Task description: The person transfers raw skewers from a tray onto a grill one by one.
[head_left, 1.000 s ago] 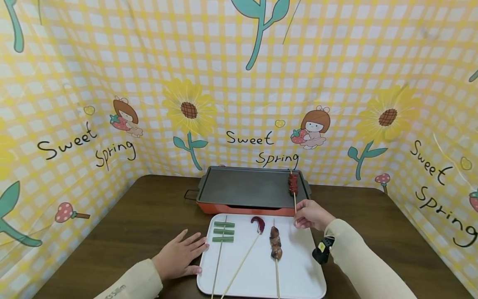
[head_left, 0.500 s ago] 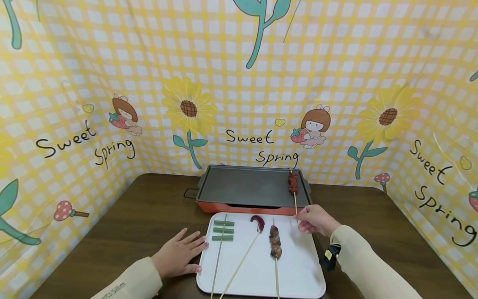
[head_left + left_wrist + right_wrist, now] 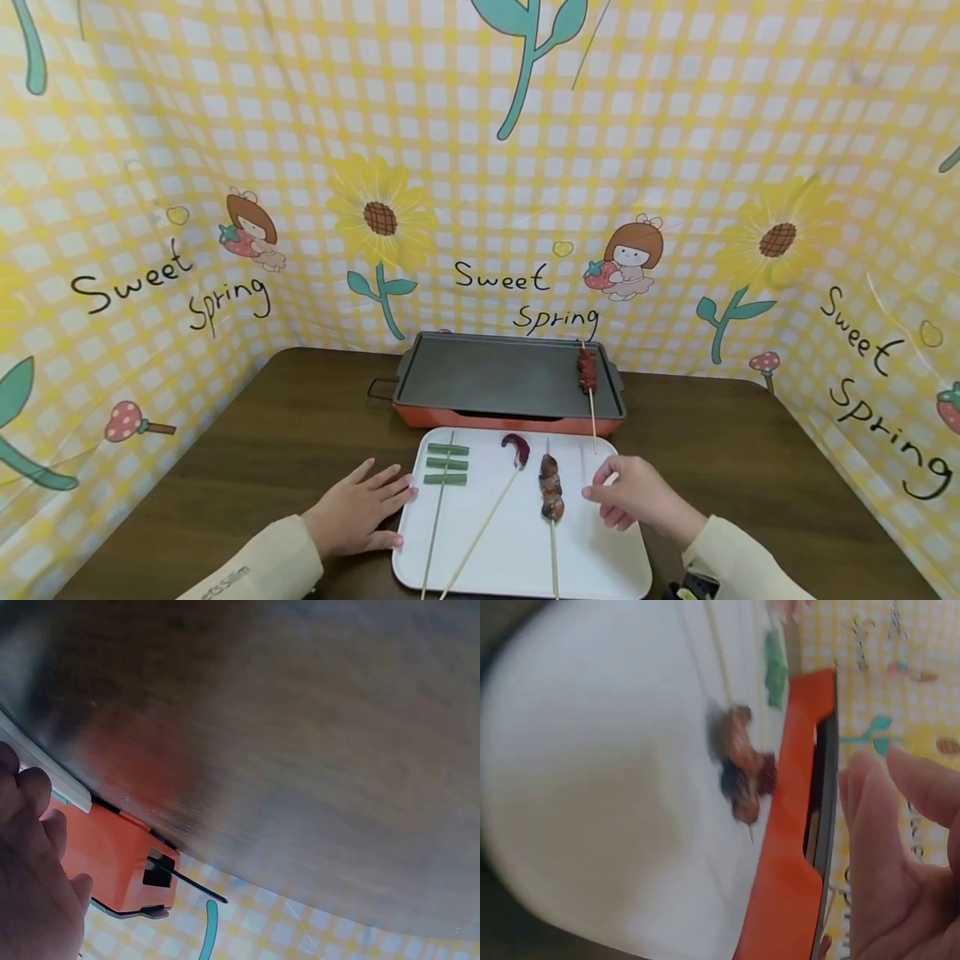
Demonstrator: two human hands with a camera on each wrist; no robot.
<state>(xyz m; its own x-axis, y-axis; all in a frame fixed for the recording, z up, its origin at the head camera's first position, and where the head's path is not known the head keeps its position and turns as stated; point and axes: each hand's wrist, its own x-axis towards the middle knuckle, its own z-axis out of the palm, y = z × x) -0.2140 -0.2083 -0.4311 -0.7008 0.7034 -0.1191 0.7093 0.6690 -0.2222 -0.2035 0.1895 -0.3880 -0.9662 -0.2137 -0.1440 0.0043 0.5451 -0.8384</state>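
Observation:
A red meat skewer (image 3: 587, 371) lies on the right end of the black griddle plate (image 3: 495, 375), its stick jutting over the front edge. My right hand (image 3: 637, 497) is below the stick's end, over the right side of the white tray (image 3: 600, 558). Its fingers are loosely bent; in the right wrist view the thumb and fingertips stand apart with nothing between them. Nearest to it on the tray is a brown meat skewer (image 3: 551, 487). My left hand (image 3: 358, 510) lies with spread fingers, fingertips at the tray's left edge.
The tray also bears a skewer of green pieces (image 3: 447, 463) and a skewer with a dark red curled piece (image 3: 517, 450). The griddle's orange base (image 3: 435, 417) stands right behind the tray. A wire handle (image 3: 381, 388) sticks out at its left. A checked cloth (image 3: 480, 192) rises behind the table.
My right hand has let go of the red meat skewer's stick and drawn back toward me. The skewer stays on the griddle. The left hand keeps its place.

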